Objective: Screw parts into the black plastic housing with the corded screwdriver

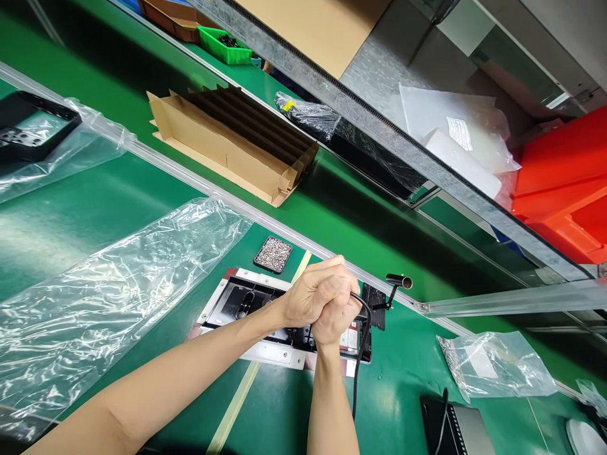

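Above the work fixture, my left hand [313, 292] and my right hand [334, 321] are closed and pressed together, fingers curled. A black cable [365, 335] comes out of the right side of the two fists, bends over and hangs down past my right wrist. The part of the cable inside my hands is hidden. Beneath them lies a black housing [227, 303] in a white-edged fixture [284, 355] on the green bench. My forearms and hands cover part of that housing.
A shallow tray of small metal parts [274, 254] sits behind the fixture. A black bracket with a tube [399, 281] stands to its right. Plastic film [123, 272] covers the left side. A cardboard divider box [227, 151] lies beyond the rail, below a metal shelf [379, 126]. A bag of parts [497, 366] lies right.
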Demonstrator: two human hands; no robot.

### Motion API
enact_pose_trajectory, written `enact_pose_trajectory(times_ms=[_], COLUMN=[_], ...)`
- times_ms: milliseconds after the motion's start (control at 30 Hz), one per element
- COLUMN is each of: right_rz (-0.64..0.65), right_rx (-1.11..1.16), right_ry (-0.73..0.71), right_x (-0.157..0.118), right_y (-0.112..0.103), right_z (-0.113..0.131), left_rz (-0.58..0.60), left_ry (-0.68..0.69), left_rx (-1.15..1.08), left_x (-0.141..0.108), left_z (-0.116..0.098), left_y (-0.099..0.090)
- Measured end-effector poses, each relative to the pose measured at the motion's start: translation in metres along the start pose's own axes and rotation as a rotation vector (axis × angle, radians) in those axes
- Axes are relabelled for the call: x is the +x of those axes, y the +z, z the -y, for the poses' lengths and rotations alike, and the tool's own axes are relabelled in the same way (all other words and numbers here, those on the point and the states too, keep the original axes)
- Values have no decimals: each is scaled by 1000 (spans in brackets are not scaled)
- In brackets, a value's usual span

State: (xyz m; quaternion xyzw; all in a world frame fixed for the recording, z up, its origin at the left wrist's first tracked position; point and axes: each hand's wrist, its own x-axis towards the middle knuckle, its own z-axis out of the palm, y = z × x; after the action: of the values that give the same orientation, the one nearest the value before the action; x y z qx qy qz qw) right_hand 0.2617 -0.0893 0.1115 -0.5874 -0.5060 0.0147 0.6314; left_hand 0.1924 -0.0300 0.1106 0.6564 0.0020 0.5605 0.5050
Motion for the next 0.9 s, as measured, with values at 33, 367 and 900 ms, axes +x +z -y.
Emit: enact_pose_trajectory(times_ms=[33,367,900], right_rz=[1,18,29], right_rx=[-1,26,15], right_ry=[-2,-38,3], right_x=[0,1,2], right_y=[0,0,0], right_z=[0,1,2], left_rz=[0,1,3], left_ry=[-2,-31,-43], left_rx=[2,8,10], left_x=[0,-1,0], left_z=[0,-3,-6], left_y=[0,0,0])
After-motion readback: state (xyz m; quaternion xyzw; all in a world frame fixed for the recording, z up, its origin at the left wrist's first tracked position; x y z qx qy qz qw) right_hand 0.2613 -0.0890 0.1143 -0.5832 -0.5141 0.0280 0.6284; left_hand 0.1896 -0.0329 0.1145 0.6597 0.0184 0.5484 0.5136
